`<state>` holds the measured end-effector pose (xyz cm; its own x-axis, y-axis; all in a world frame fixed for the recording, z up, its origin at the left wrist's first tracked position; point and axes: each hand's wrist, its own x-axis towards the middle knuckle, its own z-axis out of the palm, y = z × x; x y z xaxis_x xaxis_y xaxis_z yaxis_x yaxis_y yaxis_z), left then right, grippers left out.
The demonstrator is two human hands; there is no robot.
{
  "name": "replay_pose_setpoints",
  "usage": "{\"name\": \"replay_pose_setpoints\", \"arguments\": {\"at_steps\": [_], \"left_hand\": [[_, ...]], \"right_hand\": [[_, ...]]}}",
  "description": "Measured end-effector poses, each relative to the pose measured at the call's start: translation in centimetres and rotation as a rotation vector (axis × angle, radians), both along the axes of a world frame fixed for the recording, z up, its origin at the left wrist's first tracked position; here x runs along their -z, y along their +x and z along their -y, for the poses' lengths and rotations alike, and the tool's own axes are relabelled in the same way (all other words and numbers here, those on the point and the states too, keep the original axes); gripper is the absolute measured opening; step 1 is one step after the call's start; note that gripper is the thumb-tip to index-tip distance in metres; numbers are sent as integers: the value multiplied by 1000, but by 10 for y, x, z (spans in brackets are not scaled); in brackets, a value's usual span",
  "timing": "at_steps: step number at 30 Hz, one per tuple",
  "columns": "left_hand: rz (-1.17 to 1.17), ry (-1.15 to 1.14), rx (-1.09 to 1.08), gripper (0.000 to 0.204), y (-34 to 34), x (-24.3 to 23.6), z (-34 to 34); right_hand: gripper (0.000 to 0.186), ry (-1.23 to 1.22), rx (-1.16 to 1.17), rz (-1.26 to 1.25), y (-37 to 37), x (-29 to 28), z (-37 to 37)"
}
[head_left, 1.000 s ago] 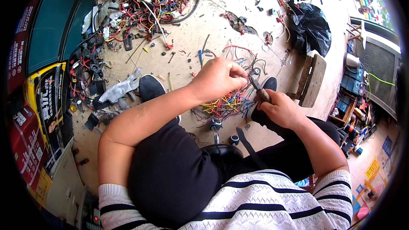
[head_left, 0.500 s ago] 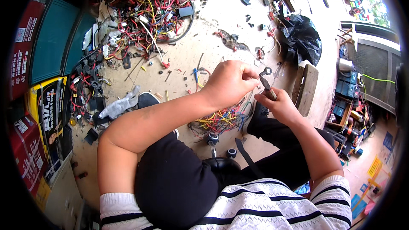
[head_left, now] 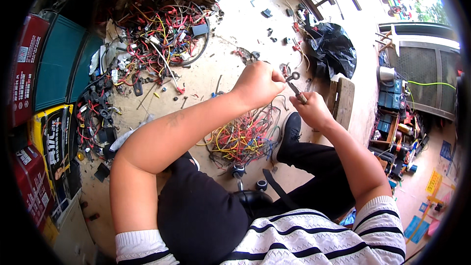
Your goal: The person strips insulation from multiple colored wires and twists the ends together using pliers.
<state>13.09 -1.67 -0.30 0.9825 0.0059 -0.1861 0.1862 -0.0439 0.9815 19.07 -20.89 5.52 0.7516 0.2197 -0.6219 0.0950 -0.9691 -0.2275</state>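
Observation:
In front of me, my left hand (head_left: pixel 261 84) is closed in a pinch, fingertips at the stem of a small dark ring-ended metal piece (head_left: pixel 295 76). Its ring sticks out to the right of the fingers. Just below and right, my right hand (head_left: pixel 312 111) is wrapped round pliers (head_left: pixel 300 97) with a brownish handle and a narrow dark head. The head points up and left, close to the ring-ended piece; whether the jaws touch it I cannot tell. Beneath my hands a tangle of coloured wires (head_left: pixel 243 140) lies on the floor.
A larger heap of wires (head_left: pixel 167 39) spreads at the far left. Beyond my right hand are a black plastic bag (head_left: pixel 331 46) and a wooden block (head_left: pixel 343 100). Cartons (head_left: pixel 29 64) line the left side. My shoe (head_left: pixel 290 135) stands beside the wire tangle.
The view has shifted, so the floor items sit farther left and more of the wire tangle shows. Both hands stay close together, still holding the ring-ended piece and pliers.

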Motion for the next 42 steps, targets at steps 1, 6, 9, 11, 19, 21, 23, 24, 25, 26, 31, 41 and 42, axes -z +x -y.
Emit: {"name": "replay_pose_setpoints", "arguments": {"at_steps": [1,6,9,11,19,21,23,24,25,26,31,41,42], "left_hand": [[-15,17,7,22,2,3,1],[-147,-59,28,19,11,20,7],[-406,-375,18,14,9,25,8],[-520,-634,-78,12,8,30,10],[-105,-377,-107,21,-4,44,1],[-50,-272,-123,19,-5,45,1],[-39,-161,-135,18,-5,38,2],[0,-70,-151,17,-6,35,1],[40,20,-166,17,-7,31,1],[80,111,-180,17,-8,29,1],[193,212,-242,13,-12,24,2],[242,295,-292,10,-19,23,4],[242,293,-294,10,-19,24,4]], "right_hand": [[33,-1,-12,11,2,3,1],[29,-48,-91,100,9,23,10],[29,-84,-139,170,10,29,8],[31,-51,-153,196,10,39,12],[36,188,244,-626,7,4,-13],[38,254,273,-684,3,3,-12],[39,222,213,-682,8,8,-4],[39,206,182,-683,10,10,-3],[39,177,173,-671,11,9,-4],[39,147,165,-660,11,4,-6],[40,110,77,-636,11,4,-6],[37,152,210,-673,3,-2,-16],[36,142,211,-670,3,-2,-16]]}}
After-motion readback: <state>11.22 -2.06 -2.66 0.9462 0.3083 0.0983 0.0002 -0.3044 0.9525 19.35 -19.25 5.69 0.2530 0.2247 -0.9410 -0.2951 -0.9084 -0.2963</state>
